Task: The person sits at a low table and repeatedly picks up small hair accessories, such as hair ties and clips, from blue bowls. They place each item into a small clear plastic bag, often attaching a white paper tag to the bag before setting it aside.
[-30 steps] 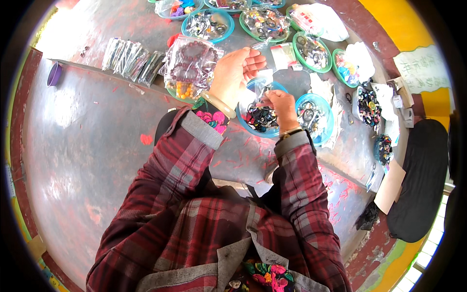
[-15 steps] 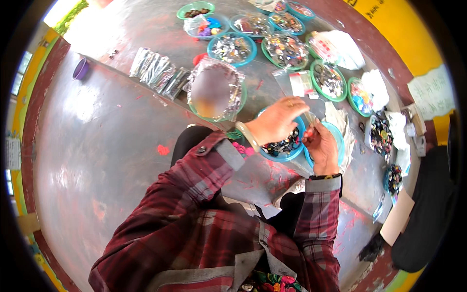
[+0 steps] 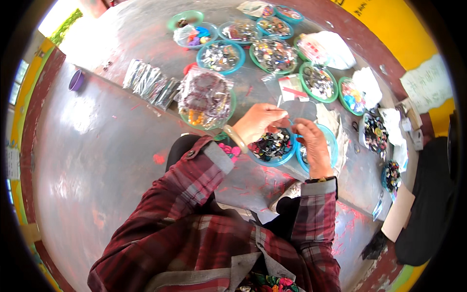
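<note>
Your clear plastic bag (image 3: 297,108) sits pinched between both hands, just above the blue bowl (image 3: 272,146) of dark buttons, mid-surface. Left hand (image 3: 258,121): fingers narrow, closed on the bag's left edge. Right hand (image 3: 311,141): fingers narrow, gripping its near right edge. Second blue bowl (image 3: 332,141) under your right hand; contents mostly hidden.

Just far of the bag, a small clear packet with red stripe (image 3: 292,90) lies flat. Left of it, a green bowl under a crumpled clear bag of beads (image 3: 204,95). Further left, a row of clear sleeves (image 3: 151,82), then a purple cup (image 3: 76,80) at the left edge.

Far side: ring of blue and green bowls with mixed buttons (image 3: 221,56). White bags (image 3: 331,48) far right. A pale paper sign (image 3: 428,82) hangs on the yellow wall at right. Grey surface (image 3: 97,160) with red paint marks.
</note>
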